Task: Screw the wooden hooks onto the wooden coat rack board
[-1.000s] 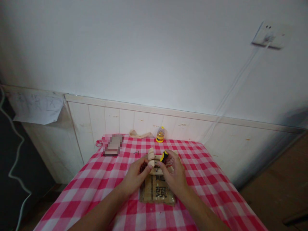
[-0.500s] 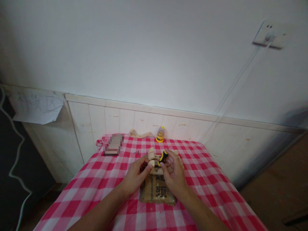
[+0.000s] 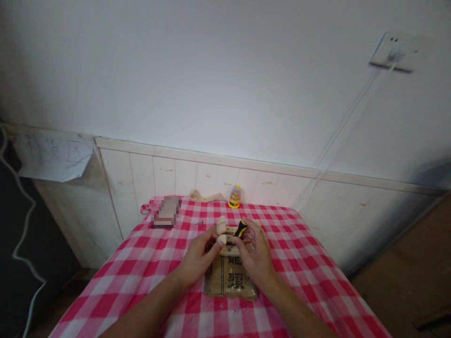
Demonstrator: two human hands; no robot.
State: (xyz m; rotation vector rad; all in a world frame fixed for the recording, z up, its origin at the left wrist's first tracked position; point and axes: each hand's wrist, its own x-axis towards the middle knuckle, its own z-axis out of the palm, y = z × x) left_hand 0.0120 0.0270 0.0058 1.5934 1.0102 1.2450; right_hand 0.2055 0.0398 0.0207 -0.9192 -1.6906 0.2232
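Note:
Near the middle of the table, my left hand (image 3: 200, 251) is closed around the left end of a pale wooden piece (image 3: 221, 226) with curved, upright ends. My right hand (image 3: 256, 249) grips a black and yellow screwdriver (image 3: 240, 229) by its handle, tilted over the wooden slats. Its tip meets the wood somewhere I cannot make out clearly. Dark screws or holes dot the slats. Beneath the wood lies a flat brown package (image 3: 230, 279) with black printed characters, wrapped in shiny clear film.
A yellow-capped container (image 3: 234, 197) and a curved wooden piece (image 3: 206, 196) stand by the wall at the back. Small metal bits (image 3: 200, 223) lie behind my left hand. A pixelated flat object (image 3: 167, 212) is at the back left. A checked cloth (image 3: 141, 277) covers the table.
The screwdriver handle has turned slightly in my right hand, showing more black now, and the fingers have shifted a little. My left hand stays in place on the wood.

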